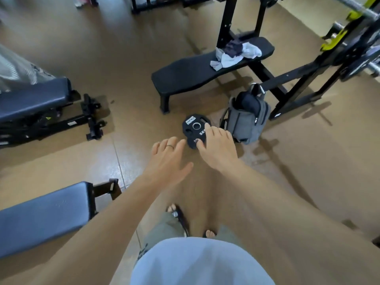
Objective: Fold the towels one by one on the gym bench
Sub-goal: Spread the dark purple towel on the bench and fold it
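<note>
The left hand point(164, 159) is held out with fingers spread and nothing grasped; the right hand point(218, 149) likewise, fingers relaxed above a weight plate point(192, 128) on the floor. Further right, the towels point(234, 54) lie heaped on the gym bench point(185, 75), well apart from both hands. They are judged light and limp, perhaps three pieces; a corner should be pinched.

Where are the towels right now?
The towels lie in a crumpled heap on the far end of the black gym bench, in the upper right of the head view, beyond the weight plate and grey backpack on the floor.
</note>
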`<state>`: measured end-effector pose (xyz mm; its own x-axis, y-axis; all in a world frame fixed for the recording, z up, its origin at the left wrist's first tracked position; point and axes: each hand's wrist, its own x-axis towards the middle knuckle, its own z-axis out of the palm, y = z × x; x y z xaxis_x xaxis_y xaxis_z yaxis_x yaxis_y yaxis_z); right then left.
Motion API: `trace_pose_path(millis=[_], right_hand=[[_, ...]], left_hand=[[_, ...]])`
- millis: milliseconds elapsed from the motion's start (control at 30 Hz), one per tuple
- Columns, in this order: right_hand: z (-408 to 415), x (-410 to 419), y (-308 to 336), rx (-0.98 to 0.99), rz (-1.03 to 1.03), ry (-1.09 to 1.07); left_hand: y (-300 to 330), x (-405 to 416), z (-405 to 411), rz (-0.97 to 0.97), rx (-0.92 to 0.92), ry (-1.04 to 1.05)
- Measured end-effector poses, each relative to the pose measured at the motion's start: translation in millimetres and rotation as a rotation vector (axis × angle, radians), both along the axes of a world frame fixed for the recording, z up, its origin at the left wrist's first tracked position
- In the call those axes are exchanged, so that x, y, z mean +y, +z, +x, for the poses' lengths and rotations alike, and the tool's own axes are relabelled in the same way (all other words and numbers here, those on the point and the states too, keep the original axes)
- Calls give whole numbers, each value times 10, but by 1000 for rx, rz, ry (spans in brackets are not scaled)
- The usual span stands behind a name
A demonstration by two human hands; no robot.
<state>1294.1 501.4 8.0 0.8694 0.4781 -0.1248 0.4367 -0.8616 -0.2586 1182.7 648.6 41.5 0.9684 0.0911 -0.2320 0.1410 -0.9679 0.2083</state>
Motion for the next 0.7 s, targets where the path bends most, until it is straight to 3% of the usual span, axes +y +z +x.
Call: trace_pose_path(millis=[433, 700], right_hand=[[2440, 1414, -257, 62, -56, -267], [3709, 1801, -185, 62, -25, -357]], left_hand=[[-251, 1684, 3048, 28, 12, -225], [-207, 2070, 4411, 28, 16, -304]])
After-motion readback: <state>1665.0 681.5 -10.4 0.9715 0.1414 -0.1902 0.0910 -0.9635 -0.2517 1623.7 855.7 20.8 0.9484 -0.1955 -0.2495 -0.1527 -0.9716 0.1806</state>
